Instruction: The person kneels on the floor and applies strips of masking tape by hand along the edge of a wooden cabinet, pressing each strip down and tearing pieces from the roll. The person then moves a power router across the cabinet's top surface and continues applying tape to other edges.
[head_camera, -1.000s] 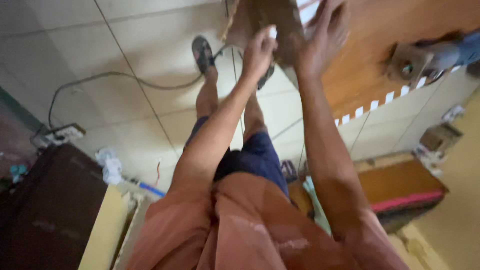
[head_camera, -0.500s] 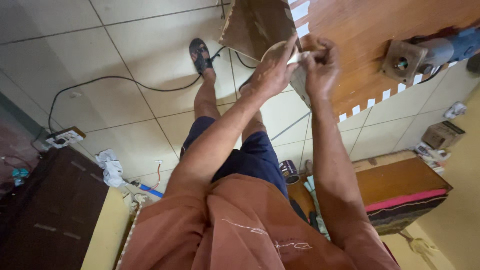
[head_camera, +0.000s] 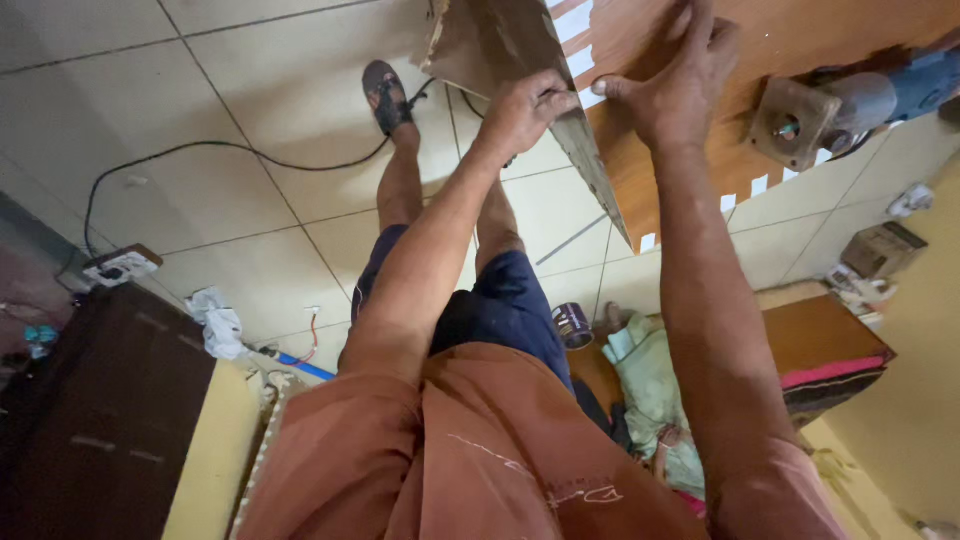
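Above tiled floor (head_camera: 250, 230), board (head_camera: 640, 190) between hands (head_camera: 520, 110).

Smooth orange wood panel (head_camera: 800, 40), rough worn board (head_camera: 500, 40), glossy floor tiles (head_camera: 200, 90), matt cloth shirt (head_camera: 480, 450)
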